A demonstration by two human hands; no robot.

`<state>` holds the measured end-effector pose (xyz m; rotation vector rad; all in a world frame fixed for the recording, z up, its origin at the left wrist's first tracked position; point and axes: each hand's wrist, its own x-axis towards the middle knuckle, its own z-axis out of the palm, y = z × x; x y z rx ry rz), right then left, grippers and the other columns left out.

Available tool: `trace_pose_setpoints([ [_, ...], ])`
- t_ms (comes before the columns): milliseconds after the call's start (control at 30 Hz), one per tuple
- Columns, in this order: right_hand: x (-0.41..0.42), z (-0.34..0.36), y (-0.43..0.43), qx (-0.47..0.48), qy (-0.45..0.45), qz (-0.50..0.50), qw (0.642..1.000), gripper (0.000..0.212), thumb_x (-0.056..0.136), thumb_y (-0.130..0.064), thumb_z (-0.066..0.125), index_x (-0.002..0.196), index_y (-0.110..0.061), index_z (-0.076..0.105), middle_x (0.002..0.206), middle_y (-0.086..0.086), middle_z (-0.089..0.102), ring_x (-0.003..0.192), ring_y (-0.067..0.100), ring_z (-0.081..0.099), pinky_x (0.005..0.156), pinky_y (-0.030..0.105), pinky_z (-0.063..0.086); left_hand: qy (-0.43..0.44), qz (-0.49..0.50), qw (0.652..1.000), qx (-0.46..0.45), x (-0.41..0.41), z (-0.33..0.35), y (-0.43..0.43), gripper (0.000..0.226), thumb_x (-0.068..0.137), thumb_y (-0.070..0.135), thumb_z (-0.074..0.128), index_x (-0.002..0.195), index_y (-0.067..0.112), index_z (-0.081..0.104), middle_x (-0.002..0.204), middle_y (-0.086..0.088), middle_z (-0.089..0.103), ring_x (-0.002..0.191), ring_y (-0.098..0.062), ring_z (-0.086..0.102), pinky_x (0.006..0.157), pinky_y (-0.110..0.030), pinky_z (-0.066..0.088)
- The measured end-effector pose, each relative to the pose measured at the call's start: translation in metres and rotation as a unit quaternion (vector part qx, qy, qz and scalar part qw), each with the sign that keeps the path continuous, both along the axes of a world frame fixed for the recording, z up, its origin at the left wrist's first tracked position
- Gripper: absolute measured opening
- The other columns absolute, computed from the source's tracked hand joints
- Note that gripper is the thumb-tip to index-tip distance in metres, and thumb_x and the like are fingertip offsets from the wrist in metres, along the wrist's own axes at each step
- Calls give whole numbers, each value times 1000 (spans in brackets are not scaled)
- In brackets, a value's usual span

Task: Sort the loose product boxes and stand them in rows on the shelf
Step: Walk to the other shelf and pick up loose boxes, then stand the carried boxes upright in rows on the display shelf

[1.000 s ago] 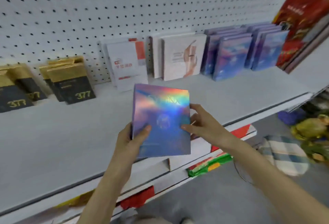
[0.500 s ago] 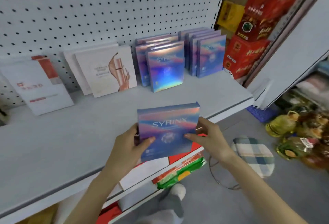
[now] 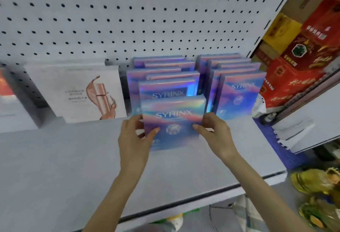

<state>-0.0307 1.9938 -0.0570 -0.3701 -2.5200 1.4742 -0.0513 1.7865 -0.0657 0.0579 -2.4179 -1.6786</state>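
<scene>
Holographic box [image 3: 173, 121] going into centre-frame row [image 3: 165, 77], both hands [image 3: 135, 139] [image 3: 215, 134] clamping it; rows mostly filled already.

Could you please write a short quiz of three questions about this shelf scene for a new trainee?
1. True or false: both hands hold the SYRINX box.
2. Which row does this box front? A) the left SYRINX row B) the right SYRINX row
3. What stands left of the SYRINX rows?

Key: 1. True: left hand, right hand. 2. A. 3. The white box with a rose-gold picture.
</scene>
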Motion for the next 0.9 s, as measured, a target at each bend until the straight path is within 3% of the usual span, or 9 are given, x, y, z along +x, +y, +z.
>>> trace_pose_setpoints([
  [100,-18,-3,3,30,7,15,999,16,84,-13,72,88,-20,58,81,-3,64,76,1,61,61,5,42,-7,33,999,-15,-10,-2,7,49,75,23,80,102,42,45,100,7,62,81,-1,63,66,-11,47],
  [200,-27,-3,1,57,19,25,998,18,84,-16,72,88,-21,55,79,-11,60,75,-3,60,59,7,44,3,65,996,-68,-17,-7,6,48,76,31,78,112,34,46,107,7,61,83,-13,61,69,-24,48],
  [267,-31,-3,2,56,21,22,998,22,84,-17,72,91,-23,52,78,-13,58,73,0,59,60,6,43,15,80,992,-96,-21,-11,9,51,76,31,78,117,25,48,111,4,56,82,-14,59,65,-24,46],
  [467,-38,-4,9,44,-25,28,998,29,84,-27,72,100,-23,49,77,-9,59,72,3,58,62,8,41,-49,89,994,30,-26,-19,17,49,76,28,78,111,27,43,109,2,56,89,-15,60,65,-17,46],
  [633,-43,-10,9,26,-80,33,996,25,87,-34,68,99,-19,51,74,-7,60,66,15,58,71,32,51,-86,48,995,25,-29,-21,10,36,81,25,74,108,21,51,103,2,64,88,-16,62,68,-17,44],
  [667,-42,-10,8,16,-81,29,996,25,88,-33,67,100,-19,50,75,-5,59,64,15,57,69,30,50,-83,40,996,17,-27,-19,8,34,82,22,73,109,19,52,103,2,64,89,-16,63,68,-14,43],
  [767,-28,-10,1,-4,-64,0,998,28,90,-27,65,110,-17,48,93,6,59,64,11,55,55,7,40,-75,46,996,6,-13,-16,0,38,84,19,70,117,12,52,107,-2,64,91,-17,63,66,-7,40],
  [900,12,-2,-13,-12,-41,11,999,38,89,-25,67,121,-15,47,109,8,54,70,8,54,58,2,38,-69,68,995,6,33,-8,-19,40,85,22,69,120,13,51,107,-3,63,90,-13,60,66,-9,39],
])
